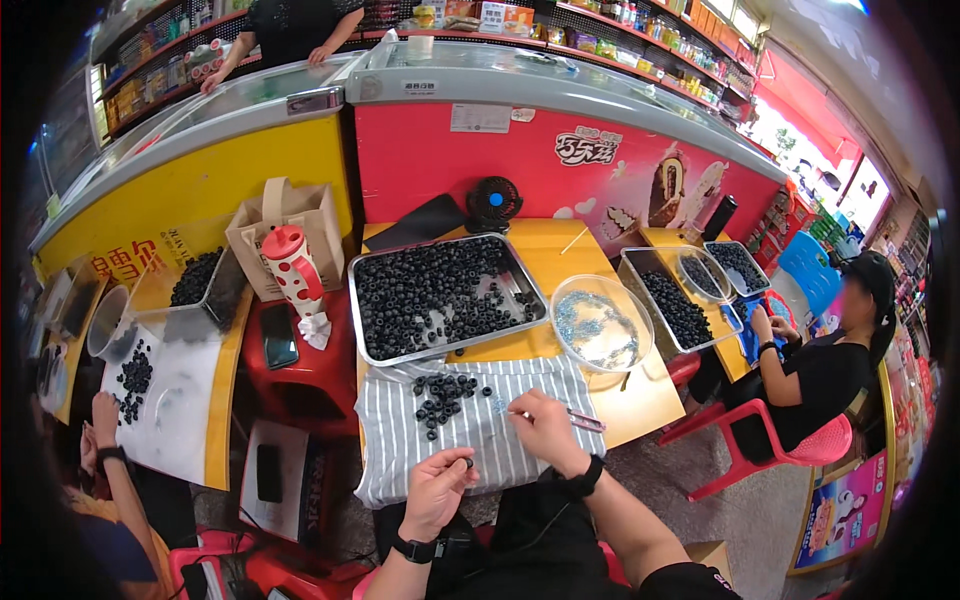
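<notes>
Just above the near edge of a grey-and-white striped cloth (400, 455), my left hand (437, 492) pinches one small black round piece (469, 463) between thumb and fingertips. My right hand (546, 430) is over the cloth's right part, fingers closed and pointing left toward a few tiny light-blue bits (499, 404). What its fingertips grip is too small to make out. From behind that hand sticks out the end of a slim pinkish tool (588, 422); whether it is held cannot be told. A loose pile of black round pieces (440, 400) lies beyond my left hand.
Beyond the cloth stand a metal tray (450, 351) of black pieces and a clear round tub (601, 366) with blue bits. A small fan (494, 204) is behind. Left: a red stool (325, 375) with a spotted tumbler (290, 265) and phone. Other people sit at both sides.
</notes>
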Available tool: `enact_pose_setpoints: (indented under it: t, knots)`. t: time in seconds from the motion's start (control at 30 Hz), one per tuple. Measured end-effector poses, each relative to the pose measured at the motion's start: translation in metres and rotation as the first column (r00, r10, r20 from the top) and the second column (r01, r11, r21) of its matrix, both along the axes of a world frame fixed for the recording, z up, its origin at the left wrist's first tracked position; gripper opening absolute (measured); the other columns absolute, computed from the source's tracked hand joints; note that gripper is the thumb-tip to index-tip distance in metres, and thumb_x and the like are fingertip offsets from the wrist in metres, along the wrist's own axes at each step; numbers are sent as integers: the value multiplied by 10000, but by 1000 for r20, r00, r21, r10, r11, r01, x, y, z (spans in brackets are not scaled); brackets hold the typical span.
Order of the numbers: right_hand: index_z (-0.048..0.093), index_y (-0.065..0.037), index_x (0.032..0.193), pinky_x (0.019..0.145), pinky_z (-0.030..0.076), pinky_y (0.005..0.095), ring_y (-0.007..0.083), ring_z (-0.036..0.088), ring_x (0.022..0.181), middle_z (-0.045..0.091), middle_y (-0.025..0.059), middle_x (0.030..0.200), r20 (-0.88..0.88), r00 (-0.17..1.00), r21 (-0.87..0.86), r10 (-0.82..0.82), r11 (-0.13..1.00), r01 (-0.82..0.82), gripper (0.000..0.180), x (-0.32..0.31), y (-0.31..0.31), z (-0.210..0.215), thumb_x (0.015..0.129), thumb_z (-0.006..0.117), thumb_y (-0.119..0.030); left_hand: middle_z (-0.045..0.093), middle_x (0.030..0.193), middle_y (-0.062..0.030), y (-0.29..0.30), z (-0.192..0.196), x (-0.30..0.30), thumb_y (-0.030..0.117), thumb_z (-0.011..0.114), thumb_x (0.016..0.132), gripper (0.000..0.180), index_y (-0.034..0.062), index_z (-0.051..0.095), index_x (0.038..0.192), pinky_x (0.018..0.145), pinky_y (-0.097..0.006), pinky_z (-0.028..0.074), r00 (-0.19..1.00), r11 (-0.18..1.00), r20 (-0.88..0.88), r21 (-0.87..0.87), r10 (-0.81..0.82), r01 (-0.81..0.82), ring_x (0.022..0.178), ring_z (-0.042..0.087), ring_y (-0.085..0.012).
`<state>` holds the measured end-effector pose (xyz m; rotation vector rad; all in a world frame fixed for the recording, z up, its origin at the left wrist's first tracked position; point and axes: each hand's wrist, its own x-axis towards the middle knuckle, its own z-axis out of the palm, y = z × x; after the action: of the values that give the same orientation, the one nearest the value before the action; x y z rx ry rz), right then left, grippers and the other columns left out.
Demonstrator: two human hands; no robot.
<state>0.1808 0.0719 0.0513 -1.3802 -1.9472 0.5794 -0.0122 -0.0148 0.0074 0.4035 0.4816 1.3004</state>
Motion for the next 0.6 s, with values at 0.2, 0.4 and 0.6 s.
enact_pose_setpoints:
  t: [0.2, 0.4, 0.6]
  knots:
    - [607, -84, 816, 666, 465, 458, 361, 598, 781, 596, 134, 814, 237, 959, -55, 156, 988, -147, 61, -5, 23, -1, 760, 603, -110, 654, 913, -104, 0, -1, -2, 46, 564, 914, 198, -32, 609, 1090, 779, -282, 506, 998, 1000, -54, 21, 14, -13, 828, 641, -181]
    - [566, -34, 814, 680, 466, 466, 377, 597, 793, 596, 161, 826, 275, 954, -52, 123, 992, -113, 77, -7, 17, -2, 795, 591, -105, 648, 919, -103, 3, -5, -2, 57, 540, 931, 166, -25, 604, 1061, 776, -289, 507, 1000, 1000, -7, 3, 1, -1, 827, 637, -184]
    - [592, -7, 837, 606, 474, 357, 318, 601, 677, 588, 161, 766, -313, 926, -246, 213, 923, -295, 73, -17, -21, 10, 780, 633, -29, 641, 902, -103, 3, -4, -4, 64, 537, 935, 165, -27, 597, 1059, 763, -291, 508, 999, 1000, 46, -3, 10, -10, 827, 625, -182]
